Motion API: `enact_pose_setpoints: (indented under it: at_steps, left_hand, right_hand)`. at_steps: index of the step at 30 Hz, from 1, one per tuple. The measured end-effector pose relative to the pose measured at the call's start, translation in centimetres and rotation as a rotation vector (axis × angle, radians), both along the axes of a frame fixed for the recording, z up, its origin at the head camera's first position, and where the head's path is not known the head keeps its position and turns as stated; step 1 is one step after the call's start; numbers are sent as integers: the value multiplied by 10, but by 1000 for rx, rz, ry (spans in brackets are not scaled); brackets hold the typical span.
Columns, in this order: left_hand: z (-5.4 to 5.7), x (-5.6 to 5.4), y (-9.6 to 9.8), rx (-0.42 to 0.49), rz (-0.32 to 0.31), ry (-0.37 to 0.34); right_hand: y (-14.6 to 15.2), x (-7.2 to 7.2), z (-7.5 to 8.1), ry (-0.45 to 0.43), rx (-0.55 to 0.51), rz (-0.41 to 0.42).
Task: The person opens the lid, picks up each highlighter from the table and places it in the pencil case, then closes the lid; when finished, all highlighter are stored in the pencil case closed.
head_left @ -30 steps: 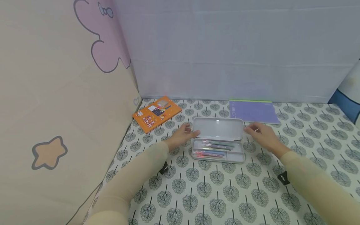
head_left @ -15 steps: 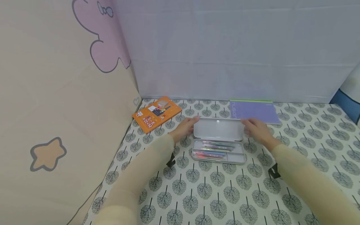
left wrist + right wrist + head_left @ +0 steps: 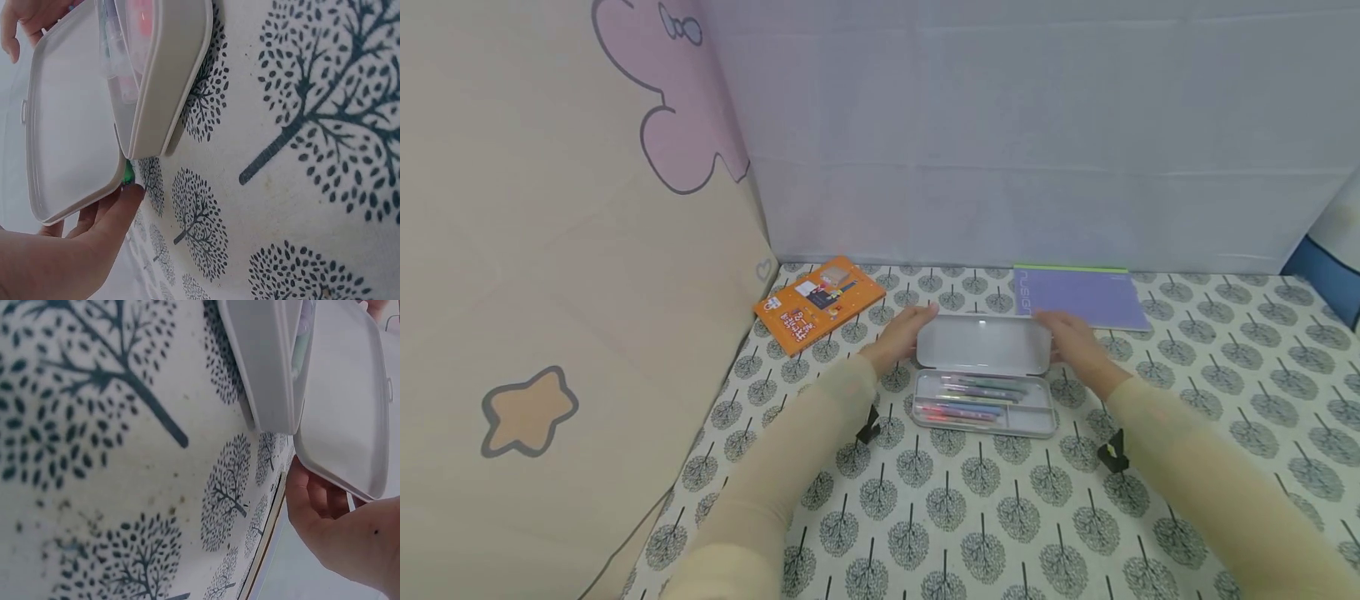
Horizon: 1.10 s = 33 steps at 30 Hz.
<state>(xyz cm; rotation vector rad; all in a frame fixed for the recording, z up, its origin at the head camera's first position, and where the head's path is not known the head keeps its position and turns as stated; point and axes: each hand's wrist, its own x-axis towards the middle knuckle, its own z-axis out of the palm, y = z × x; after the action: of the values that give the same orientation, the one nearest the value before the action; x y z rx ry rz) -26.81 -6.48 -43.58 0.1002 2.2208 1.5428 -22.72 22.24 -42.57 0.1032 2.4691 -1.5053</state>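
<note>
A white pencil case (image 3: 1030, 423) lies on the patterned cloth with its lid (image 3: 983, 343) raised at the back. Several pens (image 3: 962, 411) in pastel and pink tones rest in its tray, beside a small compartment. My left hand (image 3: 897, 337) holds the lid's left edge; in the left wrist view its fingers (image 3: 106, 219) reach behind the lid, near a small green patch (image 3: 129, 173). On the opposite side, my right hand (image 3: 1073, 343) holds the right edge. The right wrist view shows curled fingers (image 3: 312, 494) at that edge, partly hidden behind the lid.
An orange illustrated book (image 3: 820, 304) lies at the back left, near the cream wall hanging (image 3: 625, 333). Behind my right hand is a purple notebook (image 3: 1090, 296) with a green top edge. A pale curtain (image 3: 1037, 133) closes off the table's back.
Both hands have moved inward and up from beside the case to the lid's upper side edges. They now hold it. The case, book and notebook have stayed in place.
</note>
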Motion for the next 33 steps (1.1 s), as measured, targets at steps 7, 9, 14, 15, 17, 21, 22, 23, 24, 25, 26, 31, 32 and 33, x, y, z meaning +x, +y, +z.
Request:
enact_pose_setpoints:
  at_steps: [7,9,14,15,17,21,22,23,24,25,26,31,32,33]
  left_hand:
    - [-1,4,-1,-18,10,19]
    - [-1,5,-2,-19,13,21]
    - [1,12,-7,0,-10,47]
    - [2,13,-8,5,-25,56]
    - [3,16,-11,14,-57,84]
    - [5,23,-17,15,-137,127]
    - [6,24,-18,12,-157,139]
    - [6,26,-20,7,-180,152]
    - [7,28,-22,0,-203,165]
    - [7,29,-23,-12,-223,179]
    - [7,31,-24,-24,-240,195]
    - [6,39,-27,-95,-295,257]
    - [6,40,-28,-102,-309,273]
    - [6,42,-28,-110,-327,291]
  right_hand:
    - [-2,5,-1,63,39,-20]
    - [-1,7,-1,80,42,-10]
    - [3,13,1,151,57,52]
    - [3,14,1,171,63,67]
    - [5,17,0,226,82,97]
    - [8,24,0,323,140,155]
    - [8,25,0,344,151,172]
    - [9,27,-1,361,163,190]
    - [9,29,-1,376,173,209]
    - [10,31,-1,392,181,228]
    - [10,32,-2,409,186,246]
    - [10,39,-5,483,208,322]
    - [10,41,-5,492,217,336]
    - [10,42,-5,506,226,352]
